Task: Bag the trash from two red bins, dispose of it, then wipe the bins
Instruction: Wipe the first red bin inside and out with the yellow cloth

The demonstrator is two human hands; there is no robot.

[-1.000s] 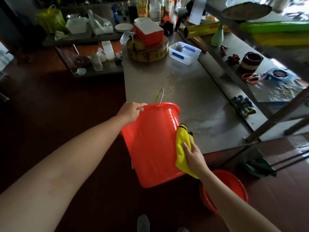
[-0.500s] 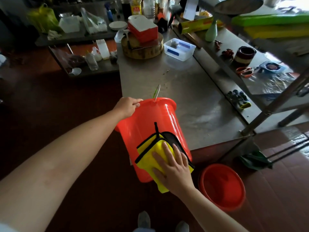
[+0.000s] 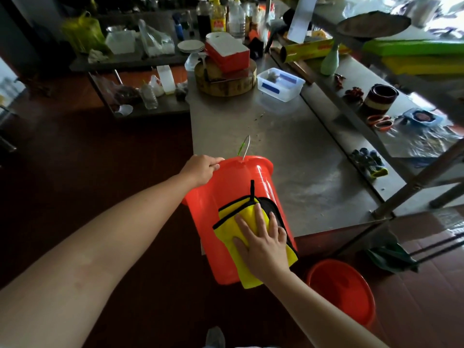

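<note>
Dim room, daylight entering from upper right, blown out white there. Soft glare on grey steel table point(image 3: 301, 156) and on glossy red plastic bin point(image 3: 226, 197). Dark red-brown floor point(image 3: 100, 151) at left nearly black. Wide-angle bending at edges; far clutter soft, slightly blurred.

The red bin point(image 3: 231, 187) faced its mouth away, inside unseen, and hid the near corner of the steel table point(image 3: 288, 146). Fingertips of the left hand point(image 3: 200, 169) disappeared over its rim. The right hand point(image 3: 263, 244) covered the middle of the yellow cloth point(image 3: 247, 275). Labels on the bottles point(image 3: 218, 18) were unreadable.
</note>
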